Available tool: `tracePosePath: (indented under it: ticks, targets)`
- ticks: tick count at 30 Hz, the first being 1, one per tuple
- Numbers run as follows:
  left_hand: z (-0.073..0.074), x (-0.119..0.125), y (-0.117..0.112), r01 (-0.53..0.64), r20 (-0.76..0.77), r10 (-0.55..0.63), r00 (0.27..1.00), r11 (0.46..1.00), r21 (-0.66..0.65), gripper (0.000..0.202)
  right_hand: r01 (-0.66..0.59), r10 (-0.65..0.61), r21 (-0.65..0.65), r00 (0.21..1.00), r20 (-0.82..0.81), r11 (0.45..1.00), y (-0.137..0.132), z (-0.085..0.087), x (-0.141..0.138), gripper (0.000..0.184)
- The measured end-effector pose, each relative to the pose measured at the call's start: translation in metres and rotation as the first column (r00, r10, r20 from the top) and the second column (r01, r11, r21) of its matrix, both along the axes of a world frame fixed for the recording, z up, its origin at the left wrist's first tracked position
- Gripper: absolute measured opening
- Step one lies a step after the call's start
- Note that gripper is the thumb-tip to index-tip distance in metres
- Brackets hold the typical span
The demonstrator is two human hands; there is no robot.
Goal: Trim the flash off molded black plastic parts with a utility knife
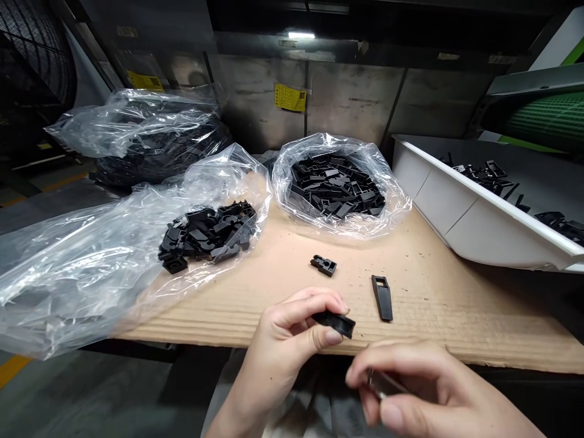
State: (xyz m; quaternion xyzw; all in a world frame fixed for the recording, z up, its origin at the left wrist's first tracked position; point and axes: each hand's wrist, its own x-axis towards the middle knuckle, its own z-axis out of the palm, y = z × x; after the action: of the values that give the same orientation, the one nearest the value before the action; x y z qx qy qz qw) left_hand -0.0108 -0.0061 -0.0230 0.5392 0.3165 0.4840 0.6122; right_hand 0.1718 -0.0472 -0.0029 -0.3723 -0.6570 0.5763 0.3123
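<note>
Between the thumb and fingers of my left hand (301,328) is a black plastic part (342,325), its hollow end pointing right. My right hand (420,383) is closed on a thin metal tool (385,386), partly hidden by the fingers and blurred, so its kind is unclear. The two hands are close together at the board's front edge but apart. Just beyond them lie a small black plastic block (323,264) with a round hole and a tapered black plastic piece (382,298) with a square opening.
A cardboard-covered worktop (283,292) carries an open clear bag (396,210) of black pieces. Left of it, another clear bag (91,261) holds black blocks, with a fuller bag (159,140) behind. A white bin (483,225) with black parts stands right. Metal panels (356,97) close off the back.
</note>
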Motion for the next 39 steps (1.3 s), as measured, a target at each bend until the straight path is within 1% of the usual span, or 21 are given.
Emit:
tracePosePath:
  ticks: [1,2,3,4,5,6,7,8,11,15,18,20,25,27,30,33,35,36,37,38,39]
  targets:
    - [0.000,0.001,-0.001,-0.010,0.006,0.011,1.000,1.000,-0.026,0.009,0.098,-0.097,0.020,0.994,-0.054,0.995,-0.002,-0.004,-0.001,0.023]
    - [0.000,0.001,-0.001,-0.014,0.014,0.015,1.000,0.998,-0.065,0.013,0.215,-0.209,0.080,0.974,-0.083,0.973,-0.005,-0.010,-0.002,0.029]
    - [0.001,0.002,-0.002,-0.011,0.016,0.013,1.000,0.995,-0.099,0.017,0.324,-0.313,0.184,0.946,-0.086,0.928,-0.006,-0.016,-0.005,0.034]
    - [0.001,0.003,-0.003,-0.006,0.006,0.006,1.000,0.993,-0.120,0.019,0.406,-0.406,0.313,0.911,-0.066,0.859,-0.007,-0.021,-0.008,0.038]
    - [0.002,0.004,-0.003,0.000,-0.012,-0.002,1.000,0.993,-0.118,0.018,0.451,-0.486,0.440,0.873,-0.038,0.776,-0.008,-0.027,-0.011,0.039]
    - [0.003,0.004,-0.004,0.002,-0.033,-0.005,0.999,0.995,-0.095,0.017,0.460,-0.541,0.541,0.841,-0.011,0.704,-0.008,-0.031,-0.014,0.039]
    - [0.003,0.005,-0.004,-0.003,-0.052,-0.001,0.999,0.998,-0.059,0.015,0.452,-0.572,0.602,0.820,0.009,0.658,-0.008,-0.034,-0.017,0.036]
    - [0.004,0.005,-0.004,-0.012,-0.067,0.010,0.998,1.000,-0.025,0.014,0.446,-0.586,0.630,0.810,0.019,0.636,-0.007,-0.036,-0.020,0.033]
    - [0.003,0.006,-0.005,-0.038,-0.084,0.039,0.996,0.999,0.010,0.013,0.426,-0.592,0.648,0.805,0.048,0.632,-0.005,-0.035,-0.025,0.026]
    - [0.002,0.007,-0.003,-0.035,-0.093,0.035,0.995,0.999,-0.006,0.012,0.387,-0.619,0.704,0.779,0.097,0.596,-0.004,-0.031,-0.027,0.023]
    - [0.002,0.007,-0.002,-0.044,-0.102,0.047,0.994,0.999,0.026,0.013,0.370,-0.631,0.719,0.766,0.123,0.588,-0.003,-0.030,-0.028,0.021]
    - [0.002,0.006,-0.002,-0.041,-0.103,0.045,0.994,0.998,0.039,0.013,0.379,-0.642,0.718,0.757,0.122,0.584,-0.002,-0.030,-0.029,0.021]
    - [0.002,0.004,-0.003,-0.005,-0.053,0.004,0.999,1.000,-0.023,0.011,0.398,-0.658,0.729,0.747,0.095,0.557,-0.001,-0.032,-0.030,0.019]
    - [0.001,0.003,-0.002,-0.003,-0.036,0.002,0.999,0.999,-0.041,0.011,0.388,-0.666,0.762,0.742,0.075,0.519,0.000,-0.035,-0.030,0.018]
    - [0.002,0.004,-0.002,0.002,0.005,-0.002,1.000,0.994,-0.108,0.012,0.391,-0.704,0.818,0.709,0.025,0.422,0.000,-0.038,-0.032,0.019]
    - [0.002,0.005,-0.002,0.018,0.060,-0.007,0.998,0.985,-0.173,0.012,0.369,-0.727,0.862,0.686,0.000,0.348,0.002,-0.041,-0.033,0.022]
    - [0.002,0.005,-0.002,0.039,0.081,-0.024,0.996,0.983,-0.177,0.012,0.373,-0.763,0.878,0.647,-0.014,0.300,0.004,-0.041,-0.034,0.022]
    - [0.003,0.005,-0.003,0.047,0.087,-0.032,0.996,0.984,-0.173,0.012,0.391,-0.783,0.876,0.621,-0.024,0.283,0.005,-0.041,-0.033,0.022]
    - [0.003,0.005,-0.003,0.051,0.090,-0.036,0.995,0.984,-0.172,0.012,0.413,-0.795,0.866,0.605,-0.029,0.282,0.006,-0.040,-0.032,0.022]
    - [0.003,0.004,-0.003,0.052,0.093,-0.036,0.995,0.984,-0.171,0.012,0.436,-0.800,0.852,0.600,-0.035,0.290,0.007,-0.039,-0.031,0.022]
    - [0.004,0.004,-0.004,0.050,0.094,-0.034,0.995,0.984,-0.172,0.012,0.452,-0.792,0.836,0.609,-0.034,0.312,0.007,-0.037,-0.030,0.022]
